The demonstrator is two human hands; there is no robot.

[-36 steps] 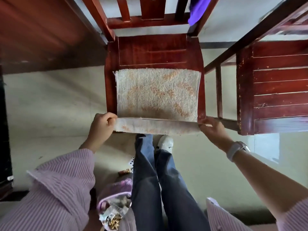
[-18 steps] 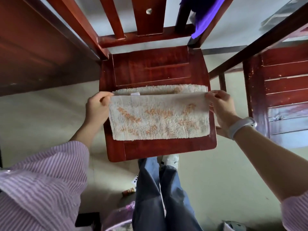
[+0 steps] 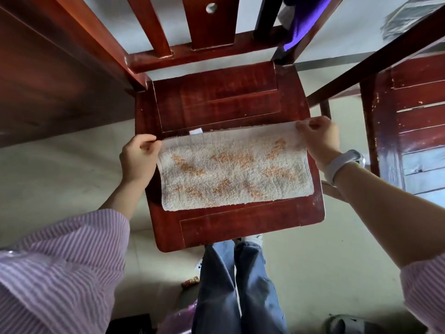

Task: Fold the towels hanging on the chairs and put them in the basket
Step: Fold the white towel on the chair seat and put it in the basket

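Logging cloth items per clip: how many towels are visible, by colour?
Cream towel with orange flecks, folded on the chair seat, pinched by left hand and right hand: 1
Purple towel on the chair back: 1
Total: 2

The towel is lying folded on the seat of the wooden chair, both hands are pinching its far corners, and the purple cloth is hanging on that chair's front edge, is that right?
Not quite. The purple cloth hangs at the chair's back, by the right back post, not the front edge. The head view shows it. The rest holds: the towel lies folded on the seat, with the left hand and right hand pinching its far corners.
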